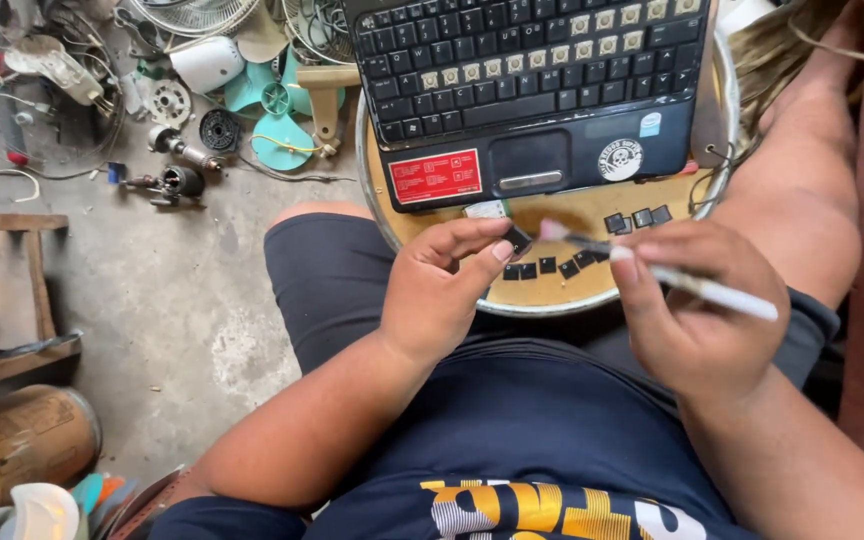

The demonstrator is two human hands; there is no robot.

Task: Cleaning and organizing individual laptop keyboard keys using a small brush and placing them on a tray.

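We're seated w/ a black laptop (542, 90) on a round tray (552, 300) across our knees. Our left hand (442, 290) pinches a small black keycap (518, 240) between thumb and forefinger, just above the tray's near edge. Our right hand (697, 310) is closed round a thin white brush (672, 275), pen-style, its bristle tip right next to the keycap; whether it actually touches, we can't tell.

Handling, as we judge it: the keycap is v. light, thin, hard plastic, prob. w/ tiny clips underneath that snap easily. Smooth top, so slippery. Best held by its side edges w/ fingertips only, light squeeze, no bending, underside left exposed. The brush is light & stiff in the shaft, soft at the tip; a grip near the front gives control.

More loose keycaps (552, 266) lie in a row on the tray, another few (638, 218) nearer the laptop's front edge. Several keys on the keyboard's upper right show pale bare sockets (592, 45) w/o caps. These bits could slide off if the tray tilts.

On the concrete floor to the left: teal fan blades (277, 100), small motors and wires, all well apart from the hands.
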